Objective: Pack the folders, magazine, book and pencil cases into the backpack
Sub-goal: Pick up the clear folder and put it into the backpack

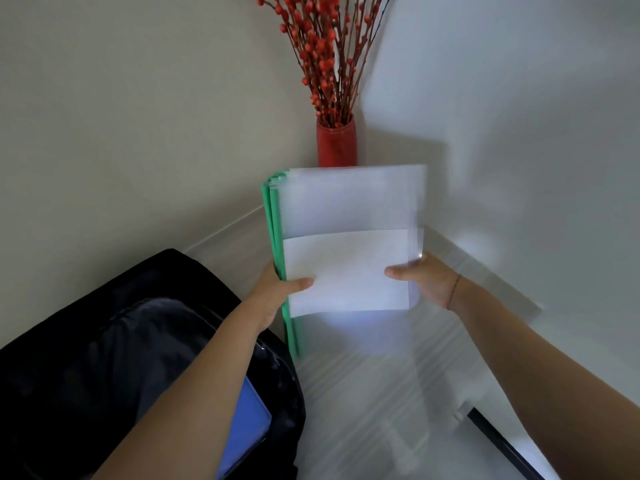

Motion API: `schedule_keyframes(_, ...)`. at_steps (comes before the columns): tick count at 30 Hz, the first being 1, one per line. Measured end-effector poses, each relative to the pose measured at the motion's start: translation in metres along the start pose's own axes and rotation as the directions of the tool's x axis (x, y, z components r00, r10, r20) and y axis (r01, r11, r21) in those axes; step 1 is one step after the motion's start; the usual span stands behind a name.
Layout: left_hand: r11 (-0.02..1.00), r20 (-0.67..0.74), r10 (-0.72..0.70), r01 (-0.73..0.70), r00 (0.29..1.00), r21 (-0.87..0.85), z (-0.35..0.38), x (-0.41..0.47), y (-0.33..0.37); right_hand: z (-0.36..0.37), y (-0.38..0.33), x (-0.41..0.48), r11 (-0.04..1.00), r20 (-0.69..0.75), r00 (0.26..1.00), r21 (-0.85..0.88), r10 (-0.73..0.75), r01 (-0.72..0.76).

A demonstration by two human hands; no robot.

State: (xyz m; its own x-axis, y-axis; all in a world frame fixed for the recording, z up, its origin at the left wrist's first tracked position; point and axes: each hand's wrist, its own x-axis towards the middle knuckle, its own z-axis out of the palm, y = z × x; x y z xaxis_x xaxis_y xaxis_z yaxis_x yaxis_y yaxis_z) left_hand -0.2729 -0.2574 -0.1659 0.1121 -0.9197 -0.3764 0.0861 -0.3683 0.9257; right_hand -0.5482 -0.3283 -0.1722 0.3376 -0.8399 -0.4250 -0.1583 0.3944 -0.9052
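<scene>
I hold a stack of clear folders with green spines (349, 216) upright above the glass table, white paper showing through the front one. My left hand (277, 289) grips the stack's lower left edge by the green spines. My right hand (422, 278) grips its lower right edge. The black backpack (86, 341) lies open at the lower left, under my left forearm. A blue folder (247, 427) sticks out of its main opening.
A red vase (336, 143) with red berry branches stands in the corner behind the folders. The glass table top (398, 375) stretches to the right of the backpack, with a dark frame bar (502, 441) beneath it. Walls close in behind.
</scene>
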Motion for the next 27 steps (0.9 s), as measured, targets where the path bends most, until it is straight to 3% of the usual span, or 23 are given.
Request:
schedule_keyframes(4, 0.999, -0.129, 0.005, -0.010, 0.992, -0.042, 0.002, -0.004, 0.001, 0.014, -0.008, -0.003, 0.997, -0.046, 0.996, -0.020, -0.072, 0.071)
schedule_keyframes(10, 0.988, -0.176, 0.149, -0.153, 0.973, -0.014, -0.001, -0.012, 0.029, 0.018, -0.037, -0.009, 0.968, -0.019, 0.970, 0.060, -0.242, 0.243)
schedule_keyframes(13, 0.991, -0.200, 0.131, -0.126, 0.971, 0.035, 0.000, -0.014, 0.026, 0.022, -0.026, -0.011, 0.978, -0.004, 0.980, 0.068, -0.199, 0.199)
schedule_keyframes(19, 0.984, -0.184, 0.098, -0.068, 0.978, 0.164, 0.014, -0.008, 0.014, 0.028, 0.000, -0.013, 0.985, -0.107, 0.989, 0.124, -0.103, 0.116)
schedule_keyframes(23, 0.982, -0.219, 0.119, -0.081, 0.968, 0.173, 0.019, -0.010, 0.019, 0.026, -0.006, -0.010, 0.994, -0.196, 0.975, -0.044, -0.104, 0.097)
schedule_keyframes(27, 0.995, -0.196, 0.085, -0.072, 0.977, 0.073, 0.008, -0.021, 0.033, 0.021, -0.021, -0.013, 0.982, -0.142, 0.980, -0.151, -0.139, 0.118)
